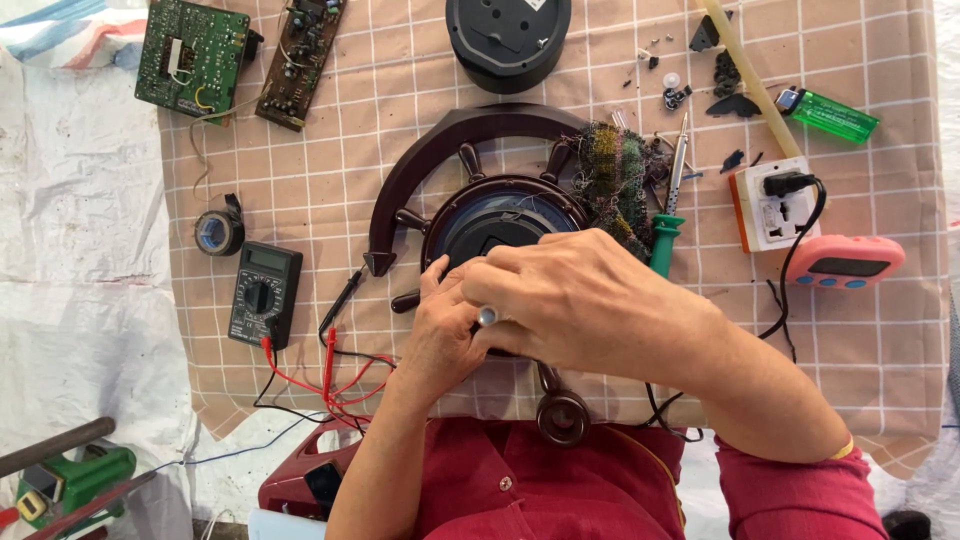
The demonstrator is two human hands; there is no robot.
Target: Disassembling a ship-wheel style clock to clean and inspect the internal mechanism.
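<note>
A dark brown ship's-wheel-shaped clock housing (440,150) lies face down on a checked brown sheet (400,60), its round blue-black back (490,215) showing in the middle. My left hand (440,335) rests on the lower left of that round back, fingers curled against it. My right hand (570,300) lies over the left one and pinches a small silver metal part (487,316) between thumb and fingers. What lies under both hands is hidden.
Left: black multimeter (264,293) with red and black leads (330,370), tape roll (218,232), two circuit boards (190,55). Back: black round case (508,40). Right: soldering iron with green handle (665,235), woven cloth (615,175), socket block (770,205), pink timer (845,262), green lighter (830,115), small dark parts (725,90).
</note>
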